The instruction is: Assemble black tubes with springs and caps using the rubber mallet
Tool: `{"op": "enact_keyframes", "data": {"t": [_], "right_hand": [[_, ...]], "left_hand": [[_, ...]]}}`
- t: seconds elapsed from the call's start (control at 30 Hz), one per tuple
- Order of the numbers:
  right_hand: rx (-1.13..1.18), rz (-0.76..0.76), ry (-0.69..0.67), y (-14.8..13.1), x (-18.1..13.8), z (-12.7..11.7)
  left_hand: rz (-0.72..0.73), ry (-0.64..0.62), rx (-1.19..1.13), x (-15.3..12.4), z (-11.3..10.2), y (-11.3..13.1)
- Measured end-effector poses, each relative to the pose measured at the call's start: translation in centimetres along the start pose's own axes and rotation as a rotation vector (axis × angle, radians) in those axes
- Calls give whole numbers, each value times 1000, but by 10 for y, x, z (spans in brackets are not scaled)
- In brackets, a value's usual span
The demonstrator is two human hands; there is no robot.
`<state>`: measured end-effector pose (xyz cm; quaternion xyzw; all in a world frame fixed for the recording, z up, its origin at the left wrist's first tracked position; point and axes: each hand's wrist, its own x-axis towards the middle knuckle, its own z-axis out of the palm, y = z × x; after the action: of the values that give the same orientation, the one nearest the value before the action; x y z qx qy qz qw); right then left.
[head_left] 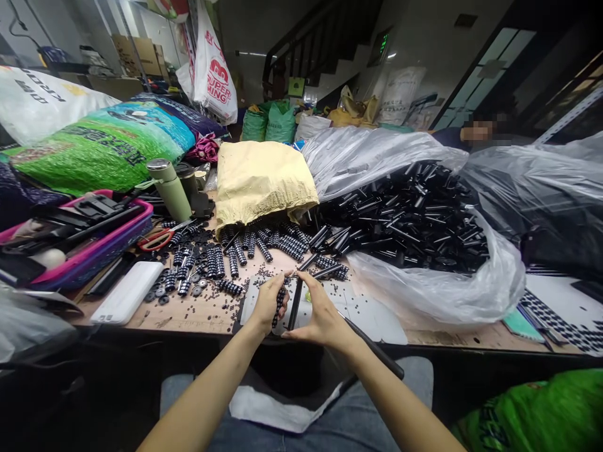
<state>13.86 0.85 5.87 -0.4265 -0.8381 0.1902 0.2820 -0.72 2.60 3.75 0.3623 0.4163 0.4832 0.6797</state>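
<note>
My left hand (269, 298) is closed around a dark stick ringed with pale dots (277, 309), and its fingertips meet near the top of a black tube. That slim black tube (295, 304) stands between the thumb and index finger of my right hand (321, 312), which spans its length. Under both hands lies a pale sheet (377, 314) strewn with tiny black rings. A long black-handled tool (374, 348) rests beneath my right wrist, over the table's front edge. More dotted sticks (292, 247) lie just behind my hands.
A clear plastic bag (438, 307) spills many black tubes (409, 220) at the right. Leftward are red-handled scissors (155, 240), a white power bank (128, 292), a green flask (169, 188) and a pink-rimmed basket (148, 216). A yellow sack (266, 182) stands behind. A person (455, 138) is at the far right.
</note>
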Motion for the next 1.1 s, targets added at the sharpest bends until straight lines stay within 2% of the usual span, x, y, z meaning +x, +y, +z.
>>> {"op": "enact_keyframes", "data": {"t": [0.1,0.3,0.47,0.53,0.67,0.73,0.8,0.9,1.0,1.1], "right_hand": [[37,-29,-12,-9,-1,-3],[69,-4,-48,-8,-1,1],[69,63,-2,-5,-4,9],[35,103,34,-2,-6,17],[-126,173,131,12,-16,32],[-260,224,136,22,-28,30],[-442,347,122,31,-44,19],[-639,586,48,37,-68,-8],[-507,743,-8,29,-81,-27],[-343,738,87,16,-88,-28]], "left_hand": [[22,50,-34,-2,8,0],[-93,67,-112,-8,21,3],[-118,21,-25,-5,22,1],[-14,12,157,-4,20,-7],[457,3,837,-8,12,-33],[608,-70,1157,-8,7,-44],[690,-169,1393,-8,2,-51],[797,-268,1623,-6,-4,-50],[858,-269,1741,-6,-5,-43],[863,-237,1787,-7,-4,-38]]}}
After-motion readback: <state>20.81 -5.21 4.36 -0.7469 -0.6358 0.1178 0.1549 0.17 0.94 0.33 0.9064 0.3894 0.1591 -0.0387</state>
